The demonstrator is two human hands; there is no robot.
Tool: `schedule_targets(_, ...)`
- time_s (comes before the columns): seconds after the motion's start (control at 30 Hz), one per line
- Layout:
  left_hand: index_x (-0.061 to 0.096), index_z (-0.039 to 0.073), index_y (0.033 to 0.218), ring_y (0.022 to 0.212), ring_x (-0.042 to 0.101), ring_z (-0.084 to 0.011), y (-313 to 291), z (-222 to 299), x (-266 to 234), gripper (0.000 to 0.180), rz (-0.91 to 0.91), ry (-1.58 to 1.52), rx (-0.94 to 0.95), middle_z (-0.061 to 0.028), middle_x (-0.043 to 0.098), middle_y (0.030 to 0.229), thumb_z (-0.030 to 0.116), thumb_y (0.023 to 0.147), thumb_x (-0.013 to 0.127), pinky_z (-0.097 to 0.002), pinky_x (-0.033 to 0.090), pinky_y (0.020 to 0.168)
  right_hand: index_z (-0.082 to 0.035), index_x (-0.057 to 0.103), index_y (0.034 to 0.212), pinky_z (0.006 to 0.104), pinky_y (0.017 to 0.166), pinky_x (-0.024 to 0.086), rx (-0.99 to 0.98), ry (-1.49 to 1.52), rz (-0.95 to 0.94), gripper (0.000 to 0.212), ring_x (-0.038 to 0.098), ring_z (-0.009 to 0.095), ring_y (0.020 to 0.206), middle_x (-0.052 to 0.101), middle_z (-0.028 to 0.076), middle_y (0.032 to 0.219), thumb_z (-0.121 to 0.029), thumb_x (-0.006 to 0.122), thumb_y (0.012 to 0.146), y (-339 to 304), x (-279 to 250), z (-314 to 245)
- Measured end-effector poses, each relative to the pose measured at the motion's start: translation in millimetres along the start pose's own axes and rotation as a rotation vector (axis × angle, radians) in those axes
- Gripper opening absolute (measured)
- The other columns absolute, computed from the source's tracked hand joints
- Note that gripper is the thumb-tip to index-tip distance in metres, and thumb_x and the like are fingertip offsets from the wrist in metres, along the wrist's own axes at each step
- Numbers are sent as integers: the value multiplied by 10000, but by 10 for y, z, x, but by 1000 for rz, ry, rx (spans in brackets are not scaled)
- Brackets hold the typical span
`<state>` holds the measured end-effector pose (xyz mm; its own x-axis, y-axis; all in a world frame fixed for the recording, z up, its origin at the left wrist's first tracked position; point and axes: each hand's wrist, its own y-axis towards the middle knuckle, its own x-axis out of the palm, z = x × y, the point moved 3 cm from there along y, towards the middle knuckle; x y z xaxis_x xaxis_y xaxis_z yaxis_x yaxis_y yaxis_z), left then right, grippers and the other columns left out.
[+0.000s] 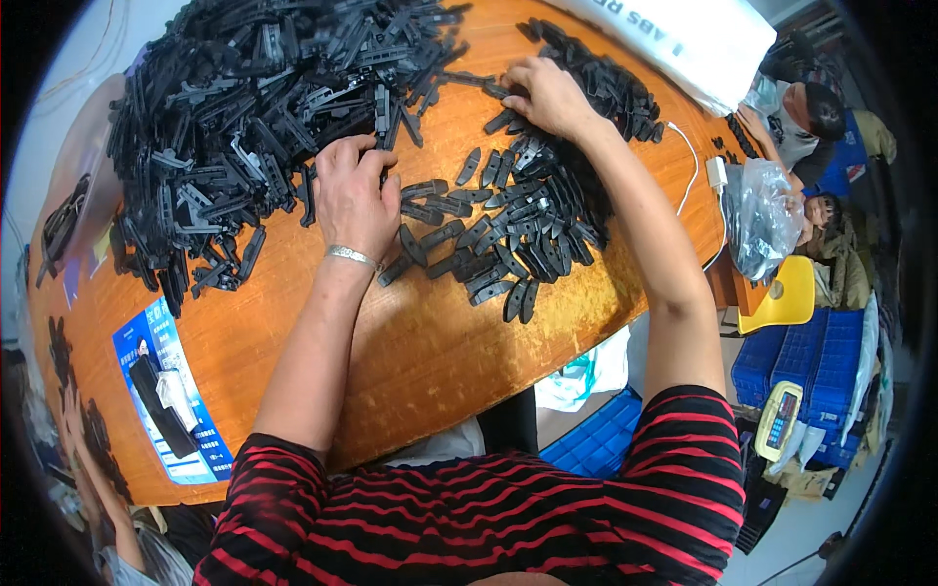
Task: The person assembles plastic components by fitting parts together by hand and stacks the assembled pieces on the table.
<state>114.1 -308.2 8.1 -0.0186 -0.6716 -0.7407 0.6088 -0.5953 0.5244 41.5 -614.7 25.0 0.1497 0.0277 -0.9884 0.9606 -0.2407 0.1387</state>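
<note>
My left hand [355, 195], with a bracelet at the wrist, has its fingers bent downward at the right edge of a big heap of long black plastic parts [234, 127]. Whatever lies under its fingertips is hidden. Farther right, my right hand [549, 96] curls its fingers and thumb around the end of a small black plastic part [495, 89]. Below it spreads a cluster of short, boat-shaped black plastic parts [537, 220]. A few loose ones lie between my two hands.
A white bag [674, 44] and more black parts [625, 93] lie at the far right. A white cable [690, 161] and clear plastic bag [767, 220] are at the right edge. A blue sheet with a black case [161, 405] lies left. Other people work at both sides.
</note>
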Motion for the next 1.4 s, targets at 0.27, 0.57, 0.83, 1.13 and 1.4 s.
schedule_targets(0.27, 745, 88, 1004, 1241, 522, -329, -8, -23, 7, 203, -8, -6, -15, -75, 644, 1222, 90, 801, 756, -454, 464, 1011, -43, 736, 1068, 457, 982, 530, -68, 184, -101, 265, 633, 361, 1130, 664, 129, 1165, -191, 804, 858, -526, -279, -373)
schedule_targets(0.57, 749, 86, 1003, 1212, 536, -342, -7, -33, -30, 195, 4, -1, -13, -84, 661, 1198, 106, 809, 749, -452, 470, 1018, -58, 752, 1056, 439, 971, 539, -143, 294, -49, 300, 665, 339, 1106, 696, 157, 1119, -291, 796, 871, -416, -366, -953)
schedule_targets(0.83, 747, 83, 1009, 1189, 553, -347, -29, -46, 66, 181, 27, -9, 77, -107, 676, 1192, 85, 828, 732, -447, 450, 1045, -42, 727, 1023, 464, 964, 481, -310, 298, -31, 282, 639, 352, 1098, 695, 125, 1076, -249, 782, 840, -667, -77, -1534)
schedule_targets(1.13, 763, 126, 1076, 1213, 563, -318, -51, 136, 48, 188, 52, 130, 182, -87, 671, 1250, 191, 900, 748, -440, 434, 1055, -24, 735, 1177, 455, 1065, 485, 387, 262, 538, 394, 609, 384, 1231, 653, 216, 1286, -334, 735, 934, -2284, -651, 37)
schedule_targets(1.4, 640, 69, 1333, 1274, 559, -342, -257, 403, 156, 383, -161, -123, 272, -148, 618, 1342, 279, 1013, 633, -513, 404, 1098, -18, 564, 1421, 514, 1149, 381, 631, 290, 548, 596, 461, 457, 1371, 485, 284, 1473, -416, 647, 985, -2460, 16, -261)
